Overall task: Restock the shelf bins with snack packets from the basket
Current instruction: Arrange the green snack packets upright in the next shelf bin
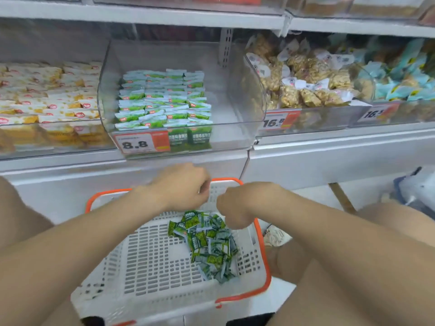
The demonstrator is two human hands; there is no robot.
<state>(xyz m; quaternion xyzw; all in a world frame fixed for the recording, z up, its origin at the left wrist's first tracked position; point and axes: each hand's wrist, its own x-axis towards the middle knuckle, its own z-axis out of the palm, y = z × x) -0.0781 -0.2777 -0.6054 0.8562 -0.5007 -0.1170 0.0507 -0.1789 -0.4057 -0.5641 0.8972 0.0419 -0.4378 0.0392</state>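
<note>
Item: green packets, basket to bin, both hands at the pile.

Packets (209,243) lie in a loose heap at the right side of the basket (264,255); more are stacked in rows (164,100) in the clear bin (235,95) above, behind the 8.8 tag (138,143). Left hand (182,187) and right hand (231,208) hang knuckles-up over the heap's far end, fingers curled under; whether either grips a packet cannot be told. Risks, as judged: small glossy packets may slide from an overfull handful on the lift and drop outside the basket; the bin's raised front wall may catch a low hand; a handful dropped in would upset the rows; neighbouring bins hold other snacks, so a stray toss would mix stock.
</note>
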